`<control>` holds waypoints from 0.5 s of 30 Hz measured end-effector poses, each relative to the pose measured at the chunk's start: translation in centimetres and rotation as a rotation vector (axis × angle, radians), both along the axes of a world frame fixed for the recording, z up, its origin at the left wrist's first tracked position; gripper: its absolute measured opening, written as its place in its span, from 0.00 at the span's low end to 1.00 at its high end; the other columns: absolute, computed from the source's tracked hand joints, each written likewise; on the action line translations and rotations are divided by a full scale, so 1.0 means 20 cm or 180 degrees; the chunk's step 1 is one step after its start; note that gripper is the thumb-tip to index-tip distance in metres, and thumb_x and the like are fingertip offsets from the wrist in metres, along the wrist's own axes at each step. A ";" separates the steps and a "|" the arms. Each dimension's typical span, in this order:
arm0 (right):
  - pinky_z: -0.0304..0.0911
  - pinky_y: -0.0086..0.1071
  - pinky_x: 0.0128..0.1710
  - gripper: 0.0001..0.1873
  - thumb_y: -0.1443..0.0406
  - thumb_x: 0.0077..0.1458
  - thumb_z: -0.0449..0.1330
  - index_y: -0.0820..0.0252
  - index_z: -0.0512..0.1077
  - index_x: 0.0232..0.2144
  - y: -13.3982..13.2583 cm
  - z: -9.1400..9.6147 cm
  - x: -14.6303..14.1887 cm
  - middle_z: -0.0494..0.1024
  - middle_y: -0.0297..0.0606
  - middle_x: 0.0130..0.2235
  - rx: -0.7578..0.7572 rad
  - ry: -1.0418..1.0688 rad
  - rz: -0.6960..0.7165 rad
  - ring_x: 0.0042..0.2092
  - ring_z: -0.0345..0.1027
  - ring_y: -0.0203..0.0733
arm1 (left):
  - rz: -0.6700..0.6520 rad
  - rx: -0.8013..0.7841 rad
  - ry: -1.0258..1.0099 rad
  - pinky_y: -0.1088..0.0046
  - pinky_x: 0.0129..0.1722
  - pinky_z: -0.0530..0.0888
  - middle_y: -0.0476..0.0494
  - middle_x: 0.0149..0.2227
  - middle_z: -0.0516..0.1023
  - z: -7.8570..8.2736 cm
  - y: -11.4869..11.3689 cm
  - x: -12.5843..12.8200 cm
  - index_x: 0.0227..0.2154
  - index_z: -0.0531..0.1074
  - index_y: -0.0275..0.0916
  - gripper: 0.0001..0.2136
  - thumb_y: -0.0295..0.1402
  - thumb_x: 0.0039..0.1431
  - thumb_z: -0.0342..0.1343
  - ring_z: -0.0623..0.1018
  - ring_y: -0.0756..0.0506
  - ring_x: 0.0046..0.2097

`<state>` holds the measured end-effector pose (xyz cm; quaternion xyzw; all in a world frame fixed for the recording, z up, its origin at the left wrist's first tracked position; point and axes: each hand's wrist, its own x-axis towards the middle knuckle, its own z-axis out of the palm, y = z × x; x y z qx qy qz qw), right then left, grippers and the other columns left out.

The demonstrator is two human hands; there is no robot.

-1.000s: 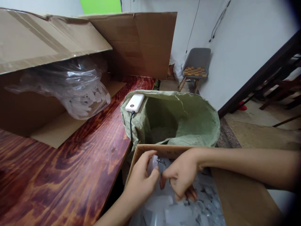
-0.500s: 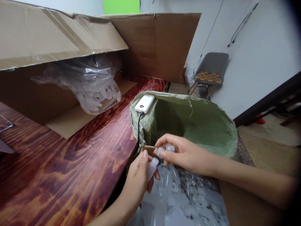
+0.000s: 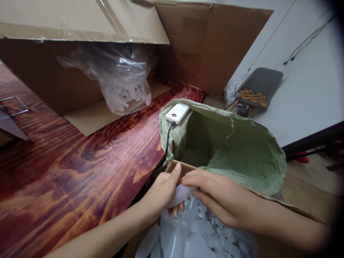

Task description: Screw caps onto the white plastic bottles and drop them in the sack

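Below the middle of the view, my left hand [image 3: 161, 190] is closed around a whitish translucent plastic tube [image 3: 180, 194]. My right hand [image 3: 224, 197] meets it from the right, its fingers and thumb pinched over the tube's far end. That end is hidden behind the right fingers, so a cap or small part there cannot be made out. Under both hands, a heap of translucent plastic tubes and small ringed pieces [image 3: 193, 229] fills a cardboard box, whose edge [image 3: 185, 166] shows just beyond my fingers.
A green woven sack [image 3: 242, 143] gapes beyond the hands, with a white power bank [image 3: 177, 113] and its black cable on the rim. Left is a reddish wooden table [image 3: 107, 172] bearing a large cardboard box [image 3: 193, 46] and a clear bag of plastic pieces [image 3: 129, 93]. A grey chair [image 3: 264, 82] stands behind.
My right hand has come down and left onto the tube in my left hand. The small clear pieces seen in its fingers before are now hidden. The view has shifted, moving the scene rightward.
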<state>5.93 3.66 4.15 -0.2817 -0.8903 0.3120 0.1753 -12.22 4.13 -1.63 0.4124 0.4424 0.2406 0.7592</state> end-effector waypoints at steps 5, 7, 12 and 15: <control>0.58 0.28 0.55 0.16 0.73 0.64 0.49 0.57 0.62 0.53 -0.02 0.03 -0.02 0.72 0.37 0.49 -0.0144 0.0021 0.0034 0.52 0.64 0.33 | -0.0579 -0.0401 -0.0219 0.78 0.06 0.52 0.46 0.09 0.65 -0.01 0.01 0.00 0.15 0.70 0.34 0.40 0.69 0.50 0.34 0.61 0.51 0.08; 0.59 0.29 0.52 0.14 0.70 0.65 0.49 0.57 0.63 0.52 -0.03 0.03 -0.02 0.72 0.37 0.49 -0.0130 -0.0170 -0.0151 0.51 0.64 0.35 | -0.0582 -0.0289 -0.0198 0.78 0.06 0.52 0.45 0.11 0.66 -0.01 0.01 0.00 0.16 0.69 0.35 0.39 0.68 0.52 0.34 0.61 0.52 0.09; 0.58 0.34 0.32 0.17 0.55 0.66 0.49 0.60 0.69 0.34 -0.02 0.01 -0.01 0.75 0.38 0.33 -0.0131 -0.1174 -0.0831 0.34 0.69 0.42 | -0.0085 0.0623 0.0156 0.79 0.11 0.58 0.50 0.15 0.68 0.00 -0.02 -0.01 0.21 0.65 0.38 0.31 0.63 0.57 0.40 0.65 0.52 0.13; 0.49 0.33 0.27 0.26 0.48 0.64 0.48 0.60 0.66 0.23 -0.02 0.01 -0.01 0.72 0.36 0.25 -0.0097 -0.1421 -0.0876 0.28 0.66 0.42 | 0.0335 0.1260 0.0453 0.79 0.18 0.63 0.52 0.17 0.65 -0.01 -0.03 -0.02 0.20 0.65 0.37 0.28 0.60 0.58 0.45 0.68 0.53 0.19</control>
